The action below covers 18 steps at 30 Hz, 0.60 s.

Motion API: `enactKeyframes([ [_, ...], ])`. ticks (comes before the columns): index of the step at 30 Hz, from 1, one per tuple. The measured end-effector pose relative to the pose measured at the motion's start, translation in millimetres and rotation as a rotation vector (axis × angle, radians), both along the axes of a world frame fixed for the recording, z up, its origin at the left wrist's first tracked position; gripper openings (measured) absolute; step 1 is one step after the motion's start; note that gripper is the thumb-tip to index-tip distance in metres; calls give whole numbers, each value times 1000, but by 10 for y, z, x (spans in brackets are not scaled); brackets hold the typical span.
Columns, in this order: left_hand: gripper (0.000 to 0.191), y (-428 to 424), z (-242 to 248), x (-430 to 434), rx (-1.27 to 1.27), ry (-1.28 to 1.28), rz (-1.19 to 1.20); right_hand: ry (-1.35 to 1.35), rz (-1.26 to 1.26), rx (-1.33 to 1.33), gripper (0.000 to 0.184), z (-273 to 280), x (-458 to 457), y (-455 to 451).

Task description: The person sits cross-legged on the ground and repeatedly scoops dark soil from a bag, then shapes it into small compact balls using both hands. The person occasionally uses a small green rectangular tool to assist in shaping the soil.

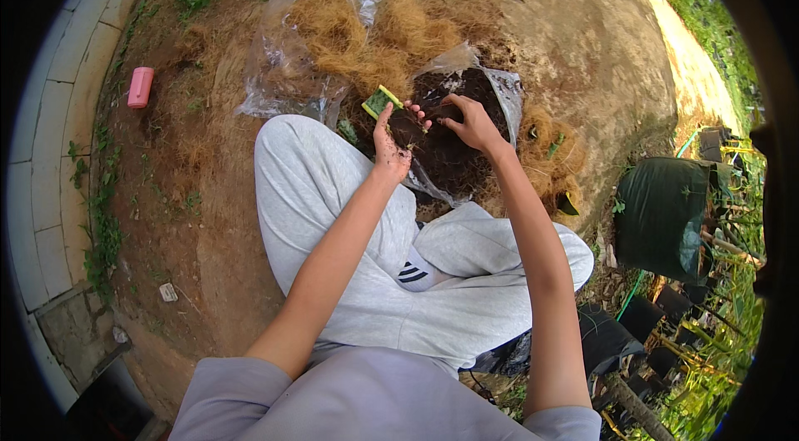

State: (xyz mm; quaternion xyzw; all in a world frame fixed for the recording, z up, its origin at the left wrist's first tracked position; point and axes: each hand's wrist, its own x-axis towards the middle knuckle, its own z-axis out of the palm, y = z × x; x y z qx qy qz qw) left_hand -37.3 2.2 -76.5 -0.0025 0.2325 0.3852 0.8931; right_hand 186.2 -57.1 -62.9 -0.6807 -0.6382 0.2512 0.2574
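Note:
My left hand [392,151] is palm up, cupping a clump of dark soil [407,130]. It also holds a variegated leaf cutting [378,103], green with yellow edges, which looks like snake plant. Soil sticks to the palm and fingertips. Opposite it, my right hand [477,123] hovers over dark potting soil [452,154] in an opened clear plastic bag [507,88]. Its fingers are bent, with a gap between thumb and forefinger and nothing visible in it. Another mottled leaf piece [347,131] lies by my left knee, partly hidden.
Loose brown coconut fibre [402,23] spreads beyond the soil, partly in another clear bag [265,76]. Fibre bundles [549,160] with leaf pieces sit right. A pink lidded mug [140,87] stands left, near pavement tiles [47,191]. A dark green grow bag [661,216] and black pots stand right.

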Motion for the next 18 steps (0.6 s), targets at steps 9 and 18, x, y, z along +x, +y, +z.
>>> enactKeyframes([
  [9, 41, -32, -52, 55, 61, -11, -129, 172, -324, -72, 38, 471, 52, -395],
  [18, 51, -77, -39, 60, 83, 36, -236, 441, -545, -51, 44, 537, -47, -497],
])
